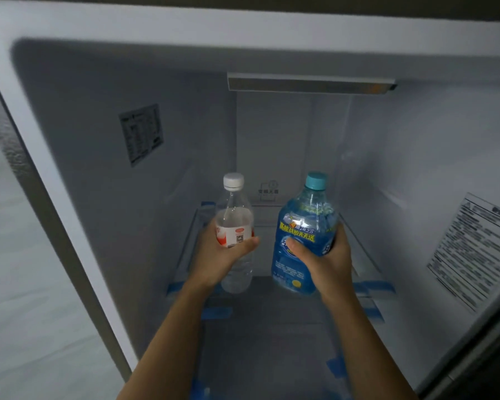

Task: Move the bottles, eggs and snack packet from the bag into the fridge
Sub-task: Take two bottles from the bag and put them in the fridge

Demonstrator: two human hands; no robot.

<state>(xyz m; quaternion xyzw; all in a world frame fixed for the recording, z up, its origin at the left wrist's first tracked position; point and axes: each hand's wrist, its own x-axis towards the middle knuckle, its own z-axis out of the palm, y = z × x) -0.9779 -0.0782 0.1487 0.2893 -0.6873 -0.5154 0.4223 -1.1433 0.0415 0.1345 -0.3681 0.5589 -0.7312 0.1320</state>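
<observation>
Both my arms reach into the open fridge [104, 174]. My left hand [220, 255] grips a clear water bottle [233, 215] with a white cap and a red-and-white label, held upright. My right hand [326, 261] grips a larger blue bottle [302, 226] with a teal cap and yellow lettering, also upright. Both bottles hover just above or at the front of a glass shelf [266, 287]; whether their bases touch it I cannot tell. The bag, eggs and snack packet are out of view.
Glass shelves inside carry strips of blue tape [217, 313] along their front edges. Printed stickers are on the left inner wall [141, 134] and the right inner wall [474, 249]. A light bar [309, 83] runs across the top at the back.
</observation>
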